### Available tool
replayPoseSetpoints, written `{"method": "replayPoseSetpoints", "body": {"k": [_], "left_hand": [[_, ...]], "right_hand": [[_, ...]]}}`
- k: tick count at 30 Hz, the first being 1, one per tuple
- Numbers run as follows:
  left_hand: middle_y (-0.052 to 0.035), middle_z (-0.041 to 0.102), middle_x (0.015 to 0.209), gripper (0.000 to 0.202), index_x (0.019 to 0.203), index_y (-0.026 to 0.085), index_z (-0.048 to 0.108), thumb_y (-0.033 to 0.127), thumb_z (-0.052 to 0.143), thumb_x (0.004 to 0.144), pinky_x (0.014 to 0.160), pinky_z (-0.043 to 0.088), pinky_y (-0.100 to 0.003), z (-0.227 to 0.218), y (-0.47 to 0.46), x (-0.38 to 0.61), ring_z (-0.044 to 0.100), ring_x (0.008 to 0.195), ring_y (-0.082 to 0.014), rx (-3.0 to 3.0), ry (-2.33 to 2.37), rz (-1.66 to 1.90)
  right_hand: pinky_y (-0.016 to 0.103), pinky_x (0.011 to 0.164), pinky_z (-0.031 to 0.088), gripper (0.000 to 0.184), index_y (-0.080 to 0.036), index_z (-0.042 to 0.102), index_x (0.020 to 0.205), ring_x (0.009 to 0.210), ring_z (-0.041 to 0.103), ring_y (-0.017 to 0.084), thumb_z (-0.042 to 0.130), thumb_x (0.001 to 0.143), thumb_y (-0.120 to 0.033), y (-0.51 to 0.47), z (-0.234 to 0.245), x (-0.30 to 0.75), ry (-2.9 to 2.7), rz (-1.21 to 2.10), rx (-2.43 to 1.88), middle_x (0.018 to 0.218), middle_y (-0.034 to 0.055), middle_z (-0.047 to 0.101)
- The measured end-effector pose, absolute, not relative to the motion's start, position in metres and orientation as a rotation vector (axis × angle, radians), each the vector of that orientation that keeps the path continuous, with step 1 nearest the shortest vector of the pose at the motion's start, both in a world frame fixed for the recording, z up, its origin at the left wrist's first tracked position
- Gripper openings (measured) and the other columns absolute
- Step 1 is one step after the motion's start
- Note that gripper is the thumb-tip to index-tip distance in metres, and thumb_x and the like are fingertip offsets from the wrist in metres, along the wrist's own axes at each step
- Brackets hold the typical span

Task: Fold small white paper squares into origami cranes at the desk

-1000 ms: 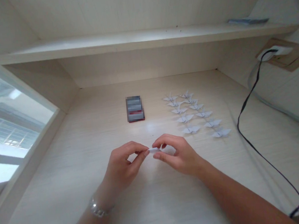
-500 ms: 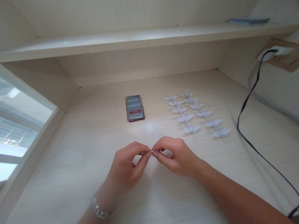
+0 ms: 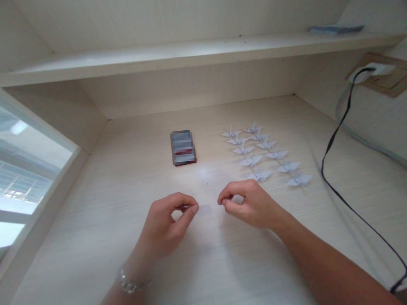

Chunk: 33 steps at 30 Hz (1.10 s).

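Above the pale desktop, my left hand (image 3: 169,225) has thumb and forefinger pressed together in a pinch. My right hand (image 3: 251,204) is also pinched, a short gap to its right. Anything between either hand's fingertips is hidden or too small to make out. Just beyond my right hand, several folded white paper cranes (image 3: 251,161) stand in two slanting rows, and its knuckles come close to the nearest one of the left row. A small dark box with a blurred face and a red stripe (image 3: 183,147) lies farther back, between the two hands.
A shelf (image 3: 194,61) crosses above the back of the desk, with a flat bluish item (image 3: 335,29) on it. On the right, a black cable (image 3: 335,135) hangs from a wall socket (image 3: 393,74) down over the desktop. A window (image 3: 6,166) is on the left.
My hands, which met fingertip to fingertip over something tiny, have moved apart, the left one to the left and the right one to the right. Both stay pinched. Cranes and box have not moved.
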State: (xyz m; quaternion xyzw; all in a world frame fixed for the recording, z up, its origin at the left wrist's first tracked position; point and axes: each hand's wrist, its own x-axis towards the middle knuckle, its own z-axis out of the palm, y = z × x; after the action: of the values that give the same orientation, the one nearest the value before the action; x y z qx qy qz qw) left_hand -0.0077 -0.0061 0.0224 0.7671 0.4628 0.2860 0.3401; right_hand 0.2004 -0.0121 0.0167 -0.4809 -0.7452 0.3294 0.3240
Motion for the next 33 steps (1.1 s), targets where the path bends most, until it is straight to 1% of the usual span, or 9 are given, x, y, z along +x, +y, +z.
{"method": "replayPoseSetpoints", "body": {"k": [2,6,10,15,22,26,29,31,33], "left_hand": [[-0.0021,0.065,0.073,0.01,0.077,0.016,0.062,0.023,0.055,0.08,0.062,0.044,-0.021,0.022,-0.005,-0.009,0.058,0.066,-0.0114,1.948,1.241,0.753],[-0.0022,0.066,0.072,0.012,0.078,0.016,0.063,0.023,0.054,0.08,0.06,0.045,-0.022,0.022,-0.005,-0.007,0.058,0.065,-0.0118,1.926,1.189,0.729],[-0.0018,0.066,0.072,0.011,0.078,0.017,0.064,0.021,0.054,0.079,0.059,0.045,-0.021,0.023,-0.008,-0.002,0.058,0.065,-0.0114,1.957,1.164,0.695],[-0.0011,0.066,0.071,0.013,0.078,0.017,0.066,0.019,0.052,0.079,0.057,0.044,-0.019,0.023,-0.008,-0.005,0.058,0.063,-0.0107,1.993,1.125,0.599],[-0.0001,0.064,0.067,0.013,0.073,0.017,0.064,0.021,0.053,0.079,0.055,0.042,-0.019,0.026,0.001,-0.022,0.056,0.062,-0.0107,1.98,1.15,0.548],[-0.0041,0.066,0.078,0.012,0.083,0.016,0.065,0.021,0.054,0.08,0.061,0.047,-0.023,0.024,0.0,-0.019,0.059,0.07,-0.0128,1.933,1.152,0.698],[-0.0082,0.065,0.095,0.022,0.099,0.019,0.064,0.017,0.056,0.079,0.071,0.049,-0.028,0.02,-0.003,-0.011,0.06,0.084,-0.016,1.929,0.996,0.837],[-0.0087,0.063,0.1,0.023,0.099,0.021,0.065,0.015,0.057,0.078,0.078,0.049,-0.031,0.017,-0.005,-0.005,0.059,0.092,-0.0175,1.93,0.887,0.908],[-0.0084,0.063,0.1,0.018,0.092,0.02,0.067,0.014,0.058,0.078,0.081,0.048,-0.032,0.016,-0.006,-0.002,0.059,0.093,-0.0176,1.907,0.837,0.95]], "right_hand": [[0.019,0.057,0.043,0.016,-0.018,0.067,0.077,0.071,0.06,0.011,0.052,0.075,-0.012,-0.012,0.018,0.202,-1.886,0.871,-1.279,0.076,0.0007,0.068],[0.02,0.058,0.044,0.014,-0.018,0.064,0.085,0.071,0.059,0.012,0.053,0.08,-0.025,-0.015,0.017,0.193,-1.893,0.995,-1.205,0.081,0.002,0.066],[0.021,0.057,0.042,0.013,-0.017,0.062,0.079,0.065,0.056,0.011,0.05,0.082,-0.022,-0.017,0.014,0.185,-1.961,0.982,-1.212,0.072,0.001,0.063],[0.022,0.058,0.04,0.011,-0.016,0.06,0.078,0.064,0.055,0.011,0.049,0.081,-0.018,-0.015,0.014,0.191,-2.045,0.953,-1.172,0.071,0.0009,0.062],[0.02,0.054,0.037,0.011,-0.016,0.058,0.075,0.064,0.05,0.01,0.049,0.082,-0.019,-0.009,0.021,0.21,-2.01,0.954,-1.211,0.069,0.0001,0.057],[0.021,0.054,0.036,0.012,-0.016,0.058,0.074,0.061,0.047,0.01,0.05,0.083,-0.021,-0.007,0.018,0.211,-1.93,1.023,-1.207,0.066,-0.0006,0.054],[0.022,0.054,0.038,0.015,-0.016,0.058,0.077,0.06,0.048,0.01,0.05,0.084,-0.027,-0.006,0.009,0.204,-1.749,1.292,-1.132,0.065,-0.0007,0.053],[0.023,0.057,0.041,0.017,-0.015,0.058,0.078,0.062,0.051,0.011,0.052,0.083,-0.03,-0.007,0.001,0.197,-1.598,1.487,-1.058,0.066,0.0002,0.055],[0.023,0.057,0.042,0.018,-0.014,0.059,0.078,0.061,0.051,0.01,0.054,0.082,-0.032,-0.007,-0.006,0.191,-1.519,1.595,-1.027,0.066,0.0004,0.056]]}}
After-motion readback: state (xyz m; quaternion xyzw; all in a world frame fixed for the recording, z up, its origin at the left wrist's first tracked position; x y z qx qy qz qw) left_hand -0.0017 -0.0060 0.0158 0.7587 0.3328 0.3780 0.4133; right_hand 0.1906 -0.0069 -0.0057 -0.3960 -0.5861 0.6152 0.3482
